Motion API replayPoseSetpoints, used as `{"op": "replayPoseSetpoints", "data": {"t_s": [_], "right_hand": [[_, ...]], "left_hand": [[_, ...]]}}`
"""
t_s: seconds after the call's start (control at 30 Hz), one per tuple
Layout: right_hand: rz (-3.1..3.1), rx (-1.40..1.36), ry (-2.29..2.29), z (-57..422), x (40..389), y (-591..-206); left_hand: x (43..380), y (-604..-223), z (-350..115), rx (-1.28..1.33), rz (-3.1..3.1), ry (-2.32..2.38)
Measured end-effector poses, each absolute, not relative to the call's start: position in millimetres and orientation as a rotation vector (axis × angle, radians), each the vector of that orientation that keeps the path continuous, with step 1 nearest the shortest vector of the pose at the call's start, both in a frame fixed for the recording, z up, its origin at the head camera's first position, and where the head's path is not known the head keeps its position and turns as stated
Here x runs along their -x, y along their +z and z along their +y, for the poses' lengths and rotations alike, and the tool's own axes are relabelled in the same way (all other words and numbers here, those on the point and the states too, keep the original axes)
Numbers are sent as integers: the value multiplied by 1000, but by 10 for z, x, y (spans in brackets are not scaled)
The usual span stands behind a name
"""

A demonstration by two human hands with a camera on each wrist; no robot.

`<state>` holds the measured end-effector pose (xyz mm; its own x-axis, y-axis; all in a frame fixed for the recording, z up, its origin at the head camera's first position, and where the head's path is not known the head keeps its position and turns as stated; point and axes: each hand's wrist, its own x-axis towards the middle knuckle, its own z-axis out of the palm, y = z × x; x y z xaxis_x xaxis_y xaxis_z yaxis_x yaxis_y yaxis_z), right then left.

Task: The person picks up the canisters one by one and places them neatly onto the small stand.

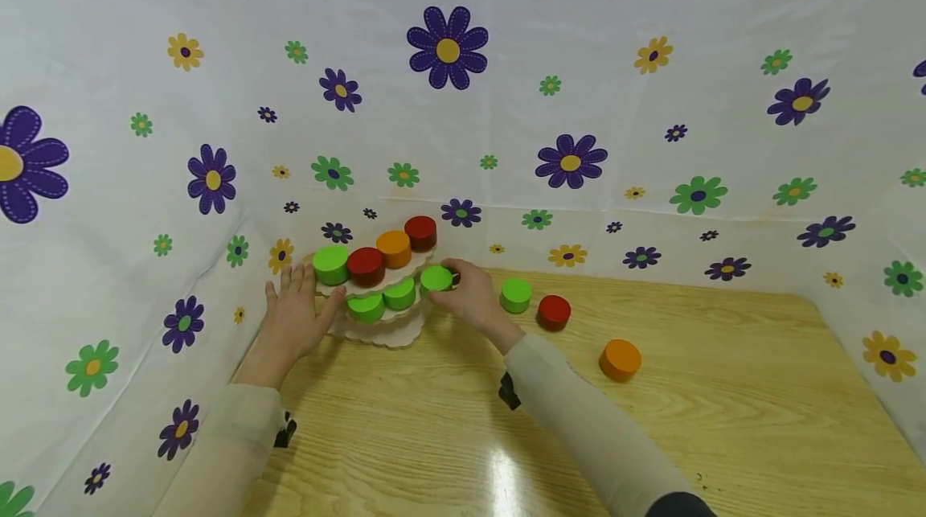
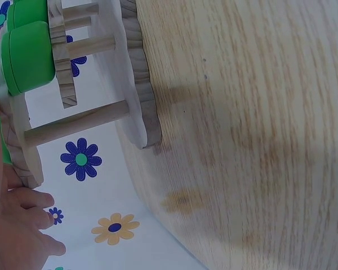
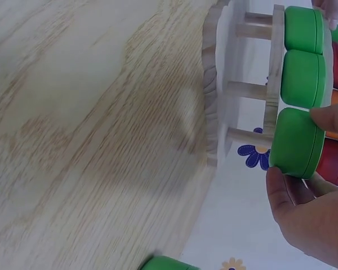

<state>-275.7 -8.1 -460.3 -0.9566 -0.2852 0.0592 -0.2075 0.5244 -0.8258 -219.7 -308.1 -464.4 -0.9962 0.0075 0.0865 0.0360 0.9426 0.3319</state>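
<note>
Evidently mid-placement, the right hand (image 1: pixel 472 297) pinches a green disc (image 1: pixel 436 279) at the right end of the middle tier (image 3: pixel 275 67) of the stand (image 1: pixel 389 335), the left hand (image 1: pixel 295 321) resting loosely straight-fingered at its left, so seating the disc level probably comes before release.

A tiered stand (image 1: pixel 391 334) sits at the back left corner of the worktop (image 1: pixel 723 404), four cylinders (image 1: pixel 366 266) atop; three loose cylinders (image 1: pixel 554 313) to its right.
</note>
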Motion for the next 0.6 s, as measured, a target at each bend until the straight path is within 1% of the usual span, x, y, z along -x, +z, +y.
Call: {"op": "replayPoseSetpoints", "data": {"t_s": [0.6], "right_hand": [[2710, 452, -1408, -186, 2819, -4624]], "left_hand": [[2201, -4644, -3083, 38, -3009, -523]]}}
